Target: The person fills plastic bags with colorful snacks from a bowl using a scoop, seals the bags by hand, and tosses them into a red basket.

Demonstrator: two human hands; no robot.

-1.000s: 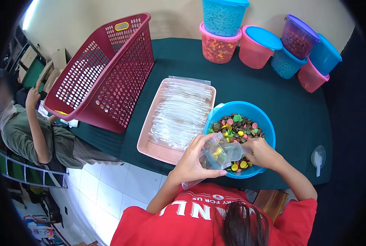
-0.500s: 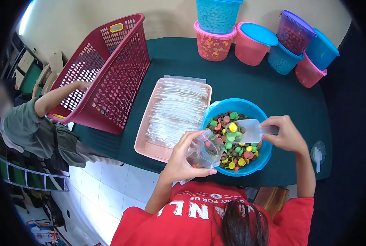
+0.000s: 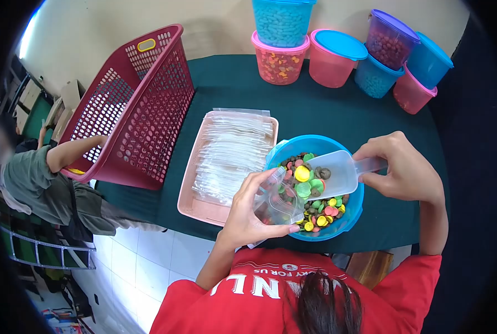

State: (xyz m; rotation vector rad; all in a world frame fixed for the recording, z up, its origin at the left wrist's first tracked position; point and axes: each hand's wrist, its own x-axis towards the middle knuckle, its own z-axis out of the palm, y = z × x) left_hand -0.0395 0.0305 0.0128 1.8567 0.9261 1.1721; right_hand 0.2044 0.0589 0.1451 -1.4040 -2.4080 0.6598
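My left hand (image 3: 247, 214) grips a clear plastic pouch (image 3: 277, 203), its mouth spread open toward the scoop. In my right hand (image 3: 402, 167) is the handle of a translucent plastic scoop (image 3: 337, 173). The scoop carries yellow, green and brown button-shaped candies (image 3: 310, 181) and tilts toward the pouch mouth. Below both hands stands a blue tub (image 3: 355, 214) holding many more candies in red, green, yellow and brown. What lies at the bottom of the pouch is hard to make out behind my fingers.
A pink tray (image 3: 188, 203) of stacked clear pouches (image 3: 232, 158) lies left of the tub. Beyond it stands a maroon laundry basket (image 3: 154, 122), with another person's arm (image 3: 81, 153) reaching inside. Several lidded buckets (image 3: 332, 61) line the back edge.
My right hand has lifted and tipped the scoop, bringing it closer to the pouch mouth. My left hand still holds the pouch. The whole view has shifted slightly.
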